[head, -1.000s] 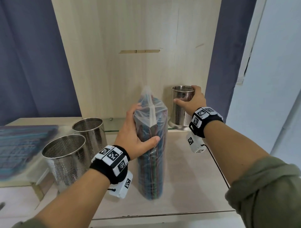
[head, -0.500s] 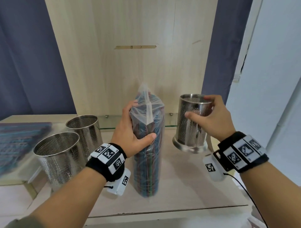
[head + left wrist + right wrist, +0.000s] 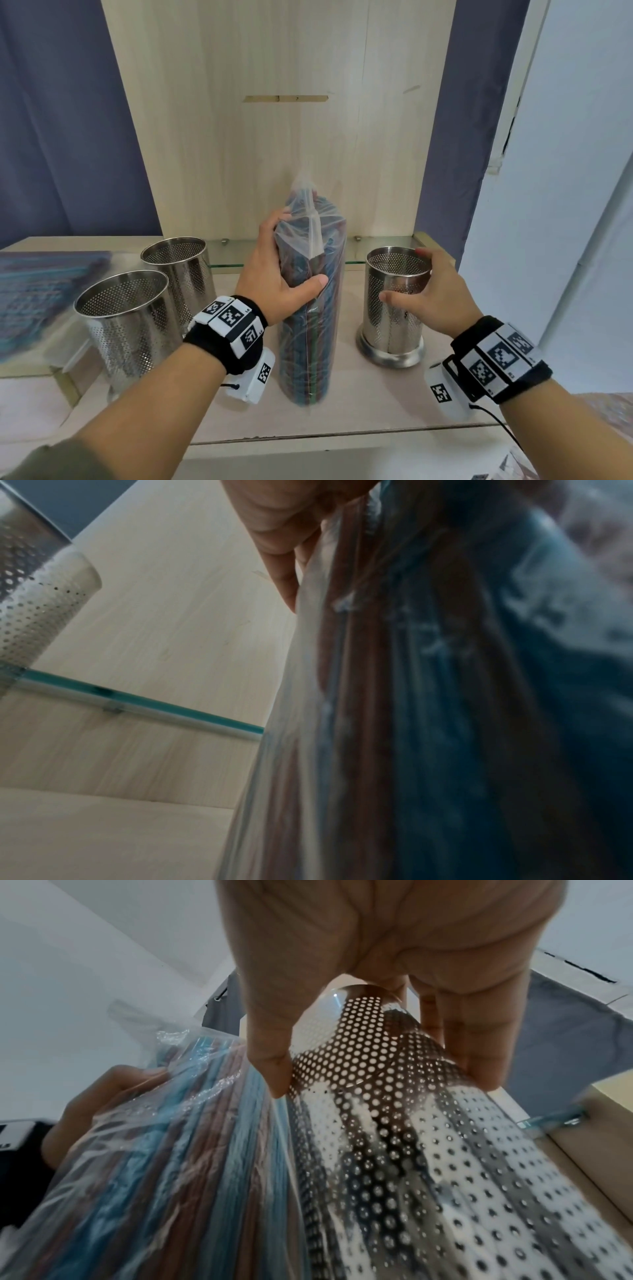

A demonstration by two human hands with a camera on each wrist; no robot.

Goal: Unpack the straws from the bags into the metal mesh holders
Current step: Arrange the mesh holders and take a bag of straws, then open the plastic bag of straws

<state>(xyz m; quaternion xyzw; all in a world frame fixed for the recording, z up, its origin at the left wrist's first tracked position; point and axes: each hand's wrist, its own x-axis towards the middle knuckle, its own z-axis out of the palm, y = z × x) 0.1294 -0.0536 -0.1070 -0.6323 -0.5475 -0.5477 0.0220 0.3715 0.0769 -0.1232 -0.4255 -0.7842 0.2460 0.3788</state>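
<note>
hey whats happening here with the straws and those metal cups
A person is unpacking straws. Their left hand grips a sealed bag of straws standing upright on the shelf. Their right hand holds an empty metal holder beside the bag. Two more empty holders stand to the left. No straws are out yet.

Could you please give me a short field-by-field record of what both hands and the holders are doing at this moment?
left hand: grips the upright bag of straws standing on the wooden shelf
right hand: grip around the right mesh holder, thumb and fingers on its wall near the rim
right mesh holder: upright on the shelf, beside the bag, looks empty
other holders: two, left of the bag, upright
bag: not visibly opened, straws inside
</note>
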